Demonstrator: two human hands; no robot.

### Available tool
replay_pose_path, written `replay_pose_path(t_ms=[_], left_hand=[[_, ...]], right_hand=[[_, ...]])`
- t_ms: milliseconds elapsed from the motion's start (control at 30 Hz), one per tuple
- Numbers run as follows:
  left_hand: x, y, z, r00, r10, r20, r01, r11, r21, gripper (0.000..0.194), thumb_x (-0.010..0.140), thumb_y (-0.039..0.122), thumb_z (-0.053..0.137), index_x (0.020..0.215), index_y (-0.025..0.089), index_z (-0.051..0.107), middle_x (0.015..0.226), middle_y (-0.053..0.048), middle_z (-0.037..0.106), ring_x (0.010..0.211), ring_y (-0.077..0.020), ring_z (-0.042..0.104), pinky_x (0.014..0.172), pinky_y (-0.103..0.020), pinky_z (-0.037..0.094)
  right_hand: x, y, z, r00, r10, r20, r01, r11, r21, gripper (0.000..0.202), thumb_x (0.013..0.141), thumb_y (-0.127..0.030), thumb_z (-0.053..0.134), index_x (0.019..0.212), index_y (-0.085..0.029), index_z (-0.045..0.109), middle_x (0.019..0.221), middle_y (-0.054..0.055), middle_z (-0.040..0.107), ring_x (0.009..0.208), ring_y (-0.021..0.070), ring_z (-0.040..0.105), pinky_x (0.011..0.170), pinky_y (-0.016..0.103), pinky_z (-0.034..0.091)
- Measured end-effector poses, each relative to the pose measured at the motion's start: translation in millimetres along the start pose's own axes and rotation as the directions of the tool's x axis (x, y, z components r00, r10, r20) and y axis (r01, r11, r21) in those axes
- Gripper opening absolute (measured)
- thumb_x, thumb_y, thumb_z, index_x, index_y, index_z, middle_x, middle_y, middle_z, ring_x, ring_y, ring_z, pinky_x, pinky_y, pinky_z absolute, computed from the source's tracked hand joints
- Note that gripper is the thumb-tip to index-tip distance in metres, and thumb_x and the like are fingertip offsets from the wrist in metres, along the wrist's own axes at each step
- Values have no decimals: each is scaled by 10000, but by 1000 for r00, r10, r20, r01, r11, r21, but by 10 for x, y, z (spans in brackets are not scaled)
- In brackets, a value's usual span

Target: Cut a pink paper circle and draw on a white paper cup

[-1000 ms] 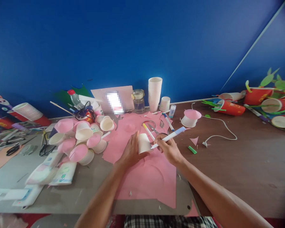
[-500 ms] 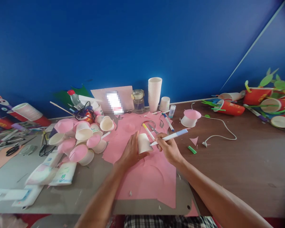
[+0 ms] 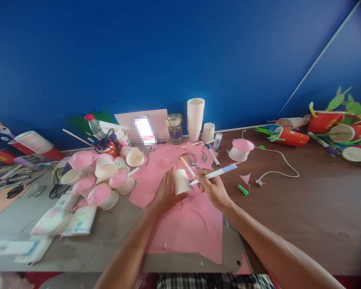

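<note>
My left hand is wrapped round the left side of a white paper cup, which stands tilted over pink paper. In my right hand is a white marker pen with a pale blue end, pinched between thumb and fingers. Its tip is at the cup's right side; whether it touches cannot be told. Just behind the hands lie a yellow-ended marker and scissors, partly hidden by my right hand. A green pen cap lies to the right.
Paper cups with pink cone tops crowd the left. At the back stand a stack of white cups, a glass jar and a glue stick. To the right are a pink-topped cup, a white cable and red cups.
Almost nothing differs. Both hands, the cup and the marker keep their places, and the whole view has shifted very slightly.
</note>
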State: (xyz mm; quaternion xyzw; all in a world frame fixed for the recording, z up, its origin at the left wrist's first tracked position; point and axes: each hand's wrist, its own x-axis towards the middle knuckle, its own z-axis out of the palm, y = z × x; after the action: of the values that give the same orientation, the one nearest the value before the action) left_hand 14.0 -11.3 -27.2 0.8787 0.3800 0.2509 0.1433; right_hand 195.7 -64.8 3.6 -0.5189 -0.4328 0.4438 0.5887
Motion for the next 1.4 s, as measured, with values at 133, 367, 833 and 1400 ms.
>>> replay_pose_path(t_ms=[133,367,833,1400], left_hand=[[2,-3,6,999,38,-26,-37,999,38,928,786,636,508,1434,67,164,1377,-274,404,1281,-387,420,981,-509,430],[-1,-25,21,997,63,-47,-60,996,70,952,781,656,495,1436,52,159,1366,-278,425,1268,-378,444,964,-485,456],[-3,-51,6,989,-68,-130,53,992,-114,1025,732,665,559,1454,124,73,1383,-250,381,1285,-361,418,1002,-492,418],[-11,-35,31,951,-167,-260,100,962,-254,1071,681,616,657,1449,150,76,1391,-253,380,1308,-366,393,1040,-537,371]], right_hand=[[-16,-53,1,1000,-24,15,25,998,-61,159,751,-235,501,601,-188,527,433,-70,369,446,92,364,446,229,281],[1,-55,-10,999,45,20,-46,998,42,182,743,-252,538,572,-190,524,409,-68,382,424,89,355,446,232,283],[-2,-11,24,998,-42,-56,47,995,85,389,810,-535,564,1005,-200,596,554,-38,547,587,158,543,640,284,440],[-7,55,95,982,-159,104,160,987,-5,319,740,-273,577,1050,-209,534,745,4,605,651,171,542,630,298,437]])
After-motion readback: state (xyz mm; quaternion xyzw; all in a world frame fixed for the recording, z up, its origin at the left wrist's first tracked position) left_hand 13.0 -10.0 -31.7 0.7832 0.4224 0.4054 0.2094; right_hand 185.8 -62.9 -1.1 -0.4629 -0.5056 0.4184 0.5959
